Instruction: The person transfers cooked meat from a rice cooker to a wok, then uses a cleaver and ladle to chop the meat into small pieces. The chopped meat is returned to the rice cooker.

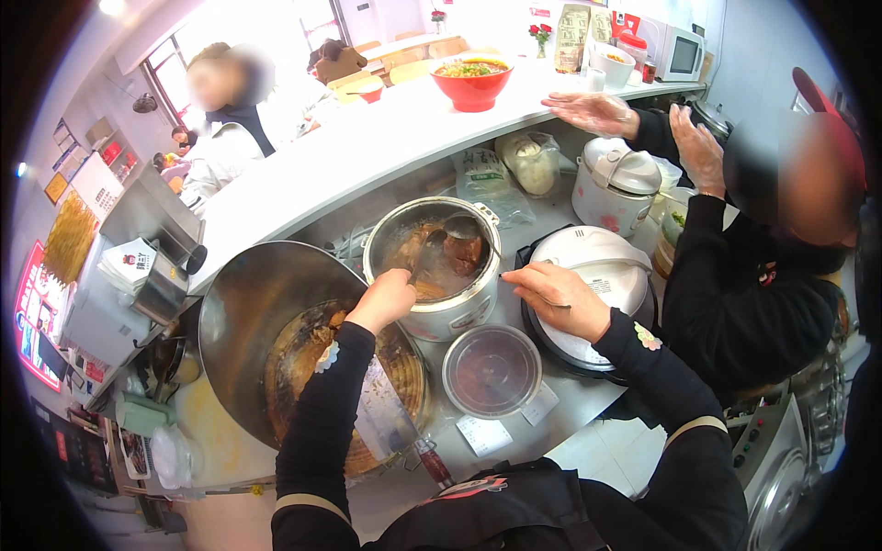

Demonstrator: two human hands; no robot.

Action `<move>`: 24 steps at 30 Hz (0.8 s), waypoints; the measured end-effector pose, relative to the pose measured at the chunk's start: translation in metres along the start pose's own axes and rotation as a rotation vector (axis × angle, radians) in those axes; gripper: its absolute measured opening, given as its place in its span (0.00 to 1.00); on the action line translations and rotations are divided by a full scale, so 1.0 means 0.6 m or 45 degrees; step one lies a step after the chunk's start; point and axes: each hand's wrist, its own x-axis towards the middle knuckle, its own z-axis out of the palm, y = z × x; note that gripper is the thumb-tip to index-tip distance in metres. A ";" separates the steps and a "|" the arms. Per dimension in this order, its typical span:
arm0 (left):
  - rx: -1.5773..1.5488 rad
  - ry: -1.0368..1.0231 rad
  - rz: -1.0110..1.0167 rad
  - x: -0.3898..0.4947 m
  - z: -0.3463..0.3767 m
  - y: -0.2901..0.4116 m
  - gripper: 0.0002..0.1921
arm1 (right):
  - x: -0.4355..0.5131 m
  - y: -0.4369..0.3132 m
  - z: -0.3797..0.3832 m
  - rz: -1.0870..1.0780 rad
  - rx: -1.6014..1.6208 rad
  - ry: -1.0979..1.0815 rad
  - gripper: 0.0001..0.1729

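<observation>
A round cooker pot (381,215) stands before me, holding brown broth and a large piece of dark meat (463,255). My left hand (387,297) grips the handle of a metal spoon (431,246) whose bowl is over the broth. In my right hand (565,296) is the thin handle of a ladle (460,224); its bowl is beside the meat. Steam blurs the pot's contents. Under my left forearm lies a cleaver (386,413) on a round wooden chopping block (406,358), with chopped bits on it and a curved metal guard (241,330) around its far side.
A lidded plastic tub (492,372) and paper slips (484,434) lie near me. Right are a closed white cooker (586,255) and a floral rice cooker (610,179). A co-worker's gloved hands (599,113) are raised by the white counter (386,138), which bears a red soup bowl (472,89).
</observation>
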 end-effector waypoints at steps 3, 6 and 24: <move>0.068 -0.064 -0.023 0.002 -0.016 0.014 0.16 | -0.006 -0.016 -0.015 -0.024 0.003 -0.018 0.16; 0.130 -0.076 -0.005 -0.002 -0.026 0.031 0.17 | -0.019 -0.043 -0.033 -0.056 0.016 -0.083 0.17; 0.021 -0.111 0.091 0.003 -0.025 0.016 0.14 | 0.014 -0.014 -0.014 -0.128 -0.250 -0.396 0.14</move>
